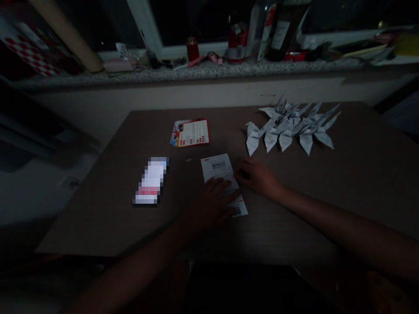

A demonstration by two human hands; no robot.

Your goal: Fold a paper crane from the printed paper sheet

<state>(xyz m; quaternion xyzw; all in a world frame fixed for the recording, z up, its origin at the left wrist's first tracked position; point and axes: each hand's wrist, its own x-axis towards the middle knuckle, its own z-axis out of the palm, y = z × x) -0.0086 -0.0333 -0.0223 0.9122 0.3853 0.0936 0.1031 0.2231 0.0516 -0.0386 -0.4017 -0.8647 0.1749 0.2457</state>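
A small printed paper sheet (218, 165) with a barcode lies slightly turned on the table in front of me. My left hand (216, 200) rests flat over its lower half, fingers spread. At the sheet's right edge, the curled fingers of my right hand (253, 174) are pinched together against the paper; the dim light hides the exact fingertip contact. Beyond my right hand stands a cluster of several folded paper cranes (286, 131), made of similar printed paper. Printed leaflets (193, 133) with red edging lie farther back, left of the cranes.
A phone (151, 181) with a lit, pixelated screen lies left of my left hand. Tiny white scraps (188, 160) are near the leaflets. Behind the wooden table (108, 209), a stone windowsill (163, 75) carries a red can (237, 43), bottles, a small jar (192, 49) and other clutter.
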